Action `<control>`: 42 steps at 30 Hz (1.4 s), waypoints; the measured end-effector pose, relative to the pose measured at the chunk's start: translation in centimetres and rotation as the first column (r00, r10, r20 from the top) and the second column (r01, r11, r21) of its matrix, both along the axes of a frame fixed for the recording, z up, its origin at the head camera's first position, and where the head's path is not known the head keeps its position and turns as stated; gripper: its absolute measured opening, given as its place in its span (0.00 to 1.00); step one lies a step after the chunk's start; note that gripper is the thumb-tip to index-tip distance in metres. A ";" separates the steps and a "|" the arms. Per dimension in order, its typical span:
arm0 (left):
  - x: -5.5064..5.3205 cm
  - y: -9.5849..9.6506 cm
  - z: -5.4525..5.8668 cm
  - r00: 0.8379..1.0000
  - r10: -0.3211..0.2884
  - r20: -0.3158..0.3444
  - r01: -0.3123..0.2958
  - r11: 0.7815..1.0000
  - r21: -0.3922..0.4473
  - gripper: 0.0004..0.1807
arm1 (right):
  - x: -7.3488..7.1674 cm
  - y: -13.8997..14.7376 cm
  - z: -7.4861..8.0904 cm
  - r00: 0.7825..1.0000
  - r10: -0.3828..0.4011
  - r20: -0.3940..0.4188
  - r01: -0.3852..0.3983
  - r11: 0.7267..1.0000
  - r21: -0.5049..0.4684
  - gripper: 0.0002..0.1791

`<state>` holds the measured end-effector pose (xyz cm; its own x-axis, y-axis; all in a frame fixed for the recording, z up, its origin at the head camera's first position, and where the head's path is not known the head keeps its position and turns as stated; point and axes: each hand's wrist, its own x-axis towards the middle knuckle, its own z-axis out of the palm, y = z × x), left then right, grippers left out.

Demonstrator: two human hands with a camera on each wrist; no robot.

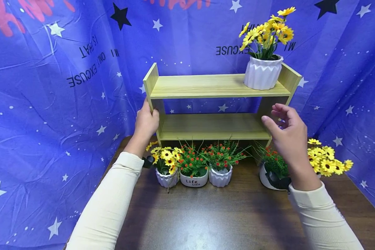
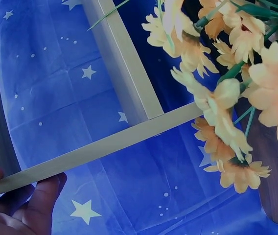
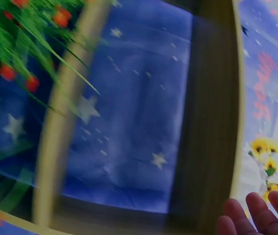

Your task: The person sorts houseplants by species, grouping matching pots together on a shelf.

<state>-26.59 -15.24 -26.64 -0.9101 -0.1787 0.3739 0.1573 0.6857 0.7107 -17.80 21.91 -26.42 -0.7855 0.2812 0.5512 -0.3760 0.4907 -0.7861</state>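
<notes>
A light wooden two-tier shelf (image 1: 190, 86) stands at the back of the table. My left hand (image 1: 146, 122) grips the edge of its left side panel, just below the upper board; in the left wrist view the fingers (image 2: 43, 200) curl round the panel edge. Loosely bent, my right hand (image 1: 289, 133) holds nothing and overlaps the right side panel in the head view. A white fluted pot (image 1: 262, 73) of yellow flowers (image 1: 268, 33) sits on the upper board at the right end. In the right wrist view, fingertips (image 3: 259, 208) show close to the side panel.
Along the shelf's front stand a yellow-flower pot (image 1: 167, 178), an oval "Life" pot (image 1: 193, 180) and a white pot (image 1: 220, 177), both with red blooms. Near my right forearm are another oval pot (image 1: 267, 178) and yellow flowers (image 1: 328, 161). A blue star-patterned curtain (image 1: 50, 114) surrounds the brown table (image 1: 187, 218).
</notes>
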 end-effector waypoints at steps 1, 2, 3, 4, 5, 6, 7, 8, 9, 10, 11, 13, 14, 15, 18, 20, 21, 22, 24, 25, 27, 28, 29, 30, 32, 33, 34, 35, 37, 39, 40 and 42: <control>0.0 0.0 0.0 1.000 0.001 -0.001 -0.001 1.000 -0.001 0.27 | 0.3 -0.1 -0.7 1.000 0.002 0.007 -0.002 1.000 0.011 0.27; 0.0 0.0 0.0 1.000 0.000 -0.002 0.000 1.000 -0.002 0.27 | 0.5 -0.2 -1.3 1.000 0.005 0.013 -0.005 1.000 0.016 0.27; 0.0 0.0 -0.1 1.000 -0.002 -0.003 0.002 1.000 -0.001 0.27 | 0.8 -0.2 -1.9 1.000 0.005 0.023 -0.006 1.000 0.025 0.27; 0.0 0.0 -0.1 1.000 -0.005 -0.004 0.005 1.000 0.000 0.27 | 1.1 -0.2 -2.5 0.999 0.005 0.032 -0.006 0.999 0.035 0.27; 0.0 0.1 -0.1 1.000 -0.007 -0.006 0.007 1.000 0.002 0.27 | 1.3 -0.2 -3.1 0.999 0.004 0.041 -0.006 0.999 0.046 0.27; 0.0 0.1 -0.1 1.000 -0.008 -0.008 0.008 1.000 0.003 0.27 | 1.5 -0.1 -3.6 0.999 0.005 0.044 -0.008 0.998 0.054 0.27; -0.1 0.1 -0.1 1.000 -0.010 -0.009 0.010 1.000 0.006 0.27 | 1.7 0.0 -4.1 0.999 0.007 0.047 -0.010 0.998 0.062 0.27; -0.1 0.0 -0.2 1.000 -0.010 -0.009 0.010 1.000 0.007 0.27 | 1.8 0.1 -4.6 0.999 0.007 0.054 -0.011 0.997 0.071 0.28; -0.1 0.0 -0.2 1.000 -0.008 -0.009 0.008 1.000 0.008 0.26 | 2.0 0.2 -5.0 0.998 0.004 0.061 -0.010 0.996 0.084 0.28; -0.1 0.0 -0.1 1.000 -0.005 -0.008 0.005 1.000 0.009 0.26 | 2.1 0.3 -5.4 0.998 0.004 0.064 -0.009 0.996 0.089 0.28; -0.1 0.0 -0.1 1.000 -0.003 -0.008 0.003 1.000 0.009 0.26 | 2.2 0.5 -5.7 0.998 0.004 0.069 -0.010 0.996 0.090 0.28; -0.2 0.0 -0.1 1.000 0.003 -0.009 -0.003 1.000 0.005 0.26 | 2.4 0.8 -6.2 0.997 -0.002 0.077 -0.004 0.997 0.075 0.28; -0.2 0.0 0.0 1.000 0.005 -0.012 -0.005 1.000 0.002 0.25 | 2.5 1.0 -6.4 0.997 -0.006 0.077 0.001 0.998 0.063 0.28; -0.2 0.0 0.1 1.000 0.005 -0.014 -0.005 1.000 0.001 0.25 | 2.6 1.2 -6.5 0.997 -0.014 0.073 0.010 0.999 0.053 0.27; -0.2 0.1 0.3 1.000 0.002 -0.020 -0.002 1.000 0.000 0.25 | 3.1 1.9 -6.8 0.997 -0.047 0.062 0.045 0.999 0.025 0.27; -0.1 0.1 0.4 1.000 -0.002 -0.021 0.002 1.000 0.004 0.25 | 3.4 2.4 -7.1 0.996 -0.069 0.050 0.068 0.998 0.017 0.27; -0.1 0.2 0.4 1.000 -0.003 -0.021 0.003 1.000 0.007 0.26 | 3.5 2.7 -7.2 0.996 -0.079 0.049 0.078 0.997 0.016 0.27; 0.0 0.2 0.5 1.000 -0.007 -0.020 0.007 1.000 0.010 0.26 | 3.7 2.9 -7.4 0.995 -0.086 0.050 0.086 0.996 0.007 0.27; 0.0 0.2 0.4 1.000 -0.012 -0.016 0.012 1.000 0.017 0.27 | 4.1 3.3 -7.8 0.992 -0.105 0.066 0.106 0.994 -0.010 0.27; 0.1 0.1 0.3 1.000 -0.014 -0.015 0.014 1.000 0.018 0.27 | 4.3 3.5 -8.1 0.991 -0.109 0.071 0.111 0.994 -0.023 0.27; 0.1 0.1 0.2 1.000 -0.014 -0.010 0.014 1.000 0.018 0.27 | 4.7 3.9 -8.7 0.988 -0.126 0.086 0.130 0.991 -0.041 0.27; 0.2 0.0 0.0 1.000 -0.014 -0.009 0.014 1.000 0.016 0.27 | 4.9 4.1 -8.9 0.986 -0.137 0.096 0.142 0.989 -0.046 0.27; 0.2 0.0 -0.1 1.000 -0.011 -0.007 0.011 1.000 0.013 0.27 | 5.1 4.3 -9.3 0.983 -0.147 0.106 0.152 0.987 -0.046 0.27; 0.2 0.0 -0.2 1.000 -0.010 -0.007 0.010 1.000 0.009 0.27 | 5.3 4.5 -9.5 0.982 -0.155 0.104 0.160 0.986 -0.048 0.27; 0.1 0.1 -0.2 1.000 -0.008 -0.008 0.008 1.000 0.004 0.27 | 5.6 5.0 -10.0 0.979 -0.172 0.105 0.178 0.983 -0.048 0.27; 0.1 0.1 -0.2 1.000 -0.009 -0.009 0.009 1.000 0.006 0.26 | 5.7 5.3 -10.1 0.977 -0.184 0.106 0.190 0.980 -0.053 0.27; 0.1 0.1 -0.2 1.000 -0.011 -0.008 0.011 1.000 0.008 0.26 | 5.9 5.6 -10.3 0.975 -0.195 0.110 0.202 0.978 -0.056 0.27; 0.0 0.1 -0.2 1.000 -0.011 -0.007 0.011 1.000 0.009 0.26 | 6.1 6.0 -10.4 0.972 -0.208 0.111 0.216 0.975 -0.060 0.27; -0.1 0.1 -0.1 1.000 -0.018 -0.006 0.018 1.000 0.012 0.25 | 6.4 6.7 -10.6 0.966 -0.236 0.105 0.243 0.968 -0.066 0.27; -0.1 0.1 -0.1 1.000 -0.018 -0.011 0.018 1.000 0.010 0.25 | 6.8 7.4 -10.8 0.958 -0.264 0.108 0.272 0.960 -0.063 0.27; -0.1 0.0 -0.1 1.000 -0.016 -0.014 0.016 1.000 0.006 0.24 | 7.0 7.8 -10.9 0.955 -0.275 0.108 0.282 0.958 -0.055 0.27; -0.1 -0.1 -0.1 1.000 -0.013 -0.022 0.013 1.000 -0.001 0.23 | 7.4 8.4 -11.2 0.949 -0.297 0.107 0.303 0.952 -0.041 0.28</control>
<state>-26.72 -15.29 -26.78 -0.9040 -0.1667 0.3938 0.1817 0.6839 0.7066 -10.43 30.30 -37.57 -0.7098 0.5405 0.4516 -0.1375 0.5225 -0.8415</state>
